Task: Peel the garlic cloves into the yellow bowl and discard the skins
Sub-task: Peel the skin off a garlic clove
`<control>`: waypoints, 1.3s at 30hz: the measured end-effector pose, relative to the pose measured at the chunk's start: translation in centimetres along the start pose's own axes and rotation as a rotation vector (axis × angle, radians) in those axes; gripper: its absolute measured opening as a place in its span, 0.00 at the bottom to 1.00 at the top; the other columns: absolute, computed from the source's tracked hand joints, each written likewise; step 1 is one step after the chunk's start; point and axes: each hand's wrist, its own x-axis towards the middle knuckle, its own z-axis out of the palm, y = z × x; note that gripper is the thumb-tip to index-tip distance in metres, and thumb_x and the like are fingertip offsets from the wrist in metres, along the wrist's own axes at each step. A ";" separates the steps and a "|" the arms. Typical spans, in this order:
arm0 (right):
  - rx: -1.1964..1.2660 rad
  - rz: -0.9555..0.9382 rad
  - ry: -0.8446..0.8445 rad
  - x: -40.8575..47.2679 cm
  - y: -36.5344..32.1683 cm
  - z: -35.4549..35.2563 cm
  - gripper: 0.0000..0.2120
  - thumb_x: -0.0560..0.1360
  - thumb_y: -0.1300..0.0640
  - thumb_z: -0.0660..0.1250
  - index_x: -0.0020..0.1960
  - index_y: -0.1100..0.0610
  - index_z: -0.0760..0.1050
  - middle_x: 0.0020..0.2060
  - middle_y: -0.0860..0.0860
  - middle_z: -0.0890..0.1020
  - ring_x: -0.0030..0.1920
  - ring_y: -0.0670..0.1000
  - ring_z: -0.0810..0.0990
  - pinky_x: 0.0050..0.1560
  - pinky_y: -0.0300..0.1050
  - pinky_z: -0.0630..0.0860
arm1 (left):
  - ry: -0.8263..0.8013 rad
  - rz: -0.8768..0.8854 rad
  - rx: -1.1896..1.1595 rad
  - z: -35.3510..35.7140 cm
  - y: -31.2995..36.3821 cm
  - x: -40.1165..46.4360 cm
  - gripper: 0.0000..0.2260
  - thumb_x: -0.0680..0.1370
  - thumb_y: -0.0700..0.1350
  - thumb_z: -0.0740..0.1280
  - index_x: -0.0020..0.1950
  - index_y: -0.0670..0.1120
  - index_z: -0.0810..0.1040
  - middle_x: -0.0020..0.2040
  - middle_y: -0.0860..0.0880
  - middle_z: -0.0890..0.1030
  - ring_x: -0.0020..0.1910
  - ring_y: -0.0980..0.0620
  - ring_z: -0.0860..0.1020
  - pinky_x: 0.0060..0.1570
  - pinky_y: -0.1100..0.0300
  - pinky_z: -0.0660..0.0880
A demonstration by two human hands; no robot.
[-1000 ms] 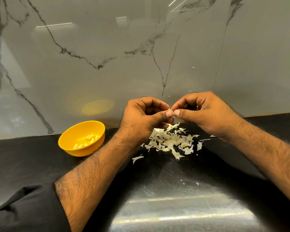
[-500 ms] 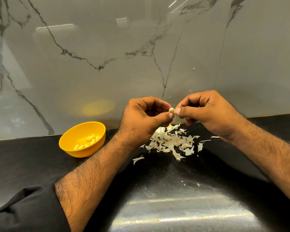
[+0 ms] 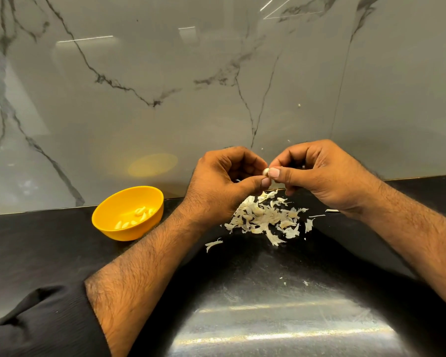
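Note:
A small pale garlic clove [image 3: 265, 172] is pinched between the fingertips of both hands, held above the counter. My left hand [image 3: 222, 184] grips it from the left with thumb and fingers. My right hand [image 3: 317, 173] meets it from the right, thumbnail against the clove. Directly below lies a heap of papery garlic skins [image 3: 265, 219] on the black counter. The yellow bowl [image 3: 113, 226] stands to the left of my left forearm, with several peeled cloves [image 3: 135, 219] inside.
A grey marble wall [image 3: 165, 86] rises right behind the hands. One stray skin [image 3: 213, 244] lies in front of the heap, and tiny flakes [image 3: 305, 282] dot the black counter [image 3: 36, 243] nearer me. A black sleeve [image 3: 36, 323] covers my left upper forearm.
Both hands have stayed together over the skins. The clove has become more exposed between the thumbs, and the right hand has shifted slightly against it.

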 end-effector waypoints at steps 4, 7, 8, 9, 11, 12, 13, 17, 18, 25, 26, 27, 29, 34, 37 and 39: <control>0.018 0.027 -0.028 0.2 0.3 0.1 0.08 0.75 0.52 0.76 0.49 0.56 0.86 0.40 0.57 0.86 0.39 0.55 0.82 0.50 0.61 0.83 | -0.012 0.007 -0.021 -0.1 0.1 -0.1 0.10 0.75 0.37 0.79 0.55 0.39 0.85 0.45 0.45 0.88 0.43 0.46 0.88 0.47 0.46 0.87; 0.009 0.032 -0.027 0.2 0.4 0.1 0.03 0.76 0.57 0.76 0.47 0.57 0.86 0.39 0.56 0.86 0.38 0.54 0.82 0.50 0.62 0.84 | -0.020 0.027 0.008 0.0 0.1 -0.1 0.10 0.74 0.37 0.80 0.54 0.40 0.85 0.44 0.47 0.88 0.42 0.48 0.88 0.46 0.48 0.87; 0.004 0.031 -0.023 0.2 0.4 0.1 0.02 0.77 0.58 0.75 0.47 0.56 0.86 0.39 0.56 0.86 0.38 0.54 0.82 0.51 0.62 0.84 | -0.023 0.033 0.020 0.1 0.1 -0.1 0.09 0.74 0.38 0.80 0.53 0.40 0.86 0.44 0.47 0.88 0.42 0.49 0.88 0.46 0.48 0.87; 0.002 0.029 -0.020 0.2 0.4 0.1 0.02 0.77 0.58 0.75 0.46 0.56 0.86 0.39 0.56 0.86 0.38 0.54 0.82 0.51 0.62 0.83 | -0.026 0.038 0.028 0.1 0.0 -0.1 0.09 0.75 0.38 0.80 0.53 0.41 0.86 0.44 0.48 0.88 0.42 0.49 0.88 0.46 0.47 0.87; 0.006 0.028 -0.017 0.3 0.5 0.1 0.03 0.77 0.59 0.75 0.44 0.56 0.86 0.39 0.58 0.85 0.38 0.55 0.82 0.51 0.62 0.83 | -0.026 0.042 0.025 0.2 0.0 -0.1 0.08 0.75 0.38 0.80 0.52 0.41 0.86 0.44 0.48 0.88 0.42 0.49 0.88 0.46 0.46 0.87; 0.008 0.033 -0.015 0.3 0.6 0.0 0.04 0.77 0.60 0.74 0.44 0.55 0.86 0.39 0.59 0.85 0.38 0.55 0.82 0.51 0.63 0.83 | -0.026 0.038 0.012 0.2 -0.1 -0.1 0.08 0.75 0.38 0.79 0.52 0.40 0.86 0.44 0.47 0.88 0.42 0.48 0.88 0.47 0.46 0.87; 0.009 0.042 -0.014 0.3 0.6 0.0 0.04 0.77 0.60 0.74 0.44 0.55 0.86 0.40 0.60 0.85 0.38 0.54 0.81 0.51 0.63 0.83 | -0.026 0.029 -0.015 0.1 -0.1 -0.1 0.08 0.76 0.37 0.79 0.53 0.40 0.85 0.44 0.46 0.88 0.43 0.46 0.88 0.47 0.46 0.87; -0.003 0.066 -0.007 0.4 0.6 0.0 0.04 0.77 0.61 0.73 0.44 0.56 0.86 0.41 0.61 0.85 0.38 0.54 0.81 0.51 0.64 0.83 | -0.017 -0.057 -0.232 0.1 0.0 -0.2 0.08 0.75 0.31 0.77 0.54 0.36 0.83 0.46 0.38 0.87 0.46 0.38 0.88 0.50 0.44 0.86; -0.012 0.068 0.002 0.4 0.7 -0.1 0.04 0.77 0.61 0.73 0.44 0.57 0.85 0.40 0.59 0.85 0.37 0.53 0.81 0.51 0.64 0.84 | -0.007 -0.079 -0.281 0.1 0.0 -0.2 0.08 0.75 0.31 0.76 0.54 0.35 0.83 0.47 0.36 0.87 0.46 0.37 0.88 0.50 0.44 0.86; -0.029 0.001 0.041 0.1 0.0 -0.1 0.07 0.75 0.49 0.76 0.48 0.53 0.87 0.39 0.52 0.86 0.37 0.51 0.83 0.45 0.50 0.83 | 0.020 -0.137 -0.363 -0.4 0.4 -0.2 0.10 0.75 0.31 0.75 0.56 0.35 0.84 0.47 0.37 0.87 0.46 0.40 0.88 0.46 0.54 0.85; -0.049 -0.014 0.041 0.0 -0.2 0.0 0.11 0.73 0.44 0.75 0.47 0.51 0.87 0.39 0.52 0.86 0.38 0.54 0.83 0.44 0.51 0.83 | 0.015 -0.128 -0.328 -0.3 0.3 -0.2 0.10 0.75 0.31 0.75 0.56 0.35 0.84 0.47 0.37 0.87 0.46 0.40 0.88 0.47 0.53 0.85; -0.082 -0.029 0.039 -0.1 -0.4 0.1 0.13 0.72 0.41 0.74 0.47 0.49 0.88 0.39 0.52 0.86 0.39 0.57 0.83 0.44 0.54 0.84 | 0.010 -0.114 -0.285 -0.3 0.2 -0.2 0.10 0.75 0.32 0.76 0.56 0.36 0.85 0.47 0.38 0.88 0.45 0.40 0.88 0.47 0.52 0.86; -0.127 -0.046 0.030 -0.2 -0.5 0.3 0.11 0.72 0.41 0.75 0.45 0.47 0.88 0.38 0.52 0.86 0.42 0.60 0.83 0.45 0.59 0.83 | 0.007 -0.082 -0.197 -0.1 0.1 -0.2 0.10 0.76 0.33 0.77 0.56 0.37 0.86 0.46 0.41 0.88 0.45 0.41 0.88 0.48 0.50 0.86; -0.124 -0.039 0.015 -0.1 -0.3 0.0 0.03 0.76 0.51 0.76 0.45 0.49 0.87 0.39 0.52 0.86 0.42 0.59 0.83 0.46 0.58 0.83 | 0.027 -0.018 -0.038 0.0 -0.2 -0.2 0.12 0.76 0.36 0.78 0.58 0.43 0.87 0.46 0.45 0.88 0.44 0.46 0.88 0.49 0.46 0.87; -0.119 -0.029 0.006 -0.1 -0.1 0.0 0.03 0.77 0.53 0.75 0.46 0.51 0.86 0.39 0.54 0.86 0.42 0.61 0.83 0.46 0.61 0.84 | 0.008 -0.003 -0.021 0.0 -0.1 -0.1 0.11 0.77 0.36 0.77 0.58 0.44 0.87 0.47 0.45 0.88 0.45 0.46 0.88 0.49 0.45 0.87; -0.092 -0.024 -0.002 0.0 -0.1 0.0 0.03 0.78 0.55 0.74 0.47 0.52 0.86 0.40 0.56 0.86 0.41 0.60 0.84 0.46 0.61 0.84 | 0.001 -0.004 -0.044 -0.1 -0.1 0.0 0.09 0.77 0.36 0.77 0.56 0.42 0.87 0.46 0.44 0.88 0.45 0.44 0.88 0.50 0.43 0.86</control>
